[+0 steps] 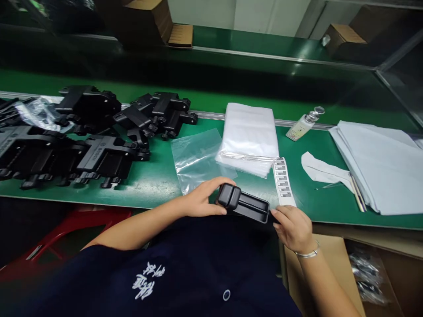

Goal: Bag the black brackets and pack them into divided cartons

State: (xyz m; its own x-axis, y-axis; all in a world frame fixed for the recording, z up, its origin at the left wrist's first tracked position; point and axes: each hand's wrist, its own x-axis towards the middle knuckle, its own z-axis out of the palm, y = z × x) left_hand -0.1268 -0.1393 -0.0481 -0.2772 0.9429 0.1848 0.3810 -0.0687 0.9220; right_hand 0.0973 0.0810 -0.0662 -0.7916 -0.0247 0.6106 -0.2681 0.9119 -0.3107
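Note:
A black plastic holder [249, 207] with a long open channel is held level at the table's front edge. My left hand [202, 199] grips its blocky left end, thumb below and fingers behind. At the opposite end, the closed fingertips of my right hand [294, 226] pinch the holder's tip; the exact part they grip is hidden. Just beyond the holder lie a clear plastic bag [196, 154] and a stack of white plastic bags [249, 132]. A strip of printed labels [282, 178] runs from that stack toward my right hand.
Several more black holders [105, 154] are piled on the left of the green table [158, 180]. Rightward are a pump bottle [300, 127], torn white paper [322, 169], pens [357, 193] and white sheets [383, 163]. An open carton [330, 259] stands below; a red stool [66, 231] is at lower left.

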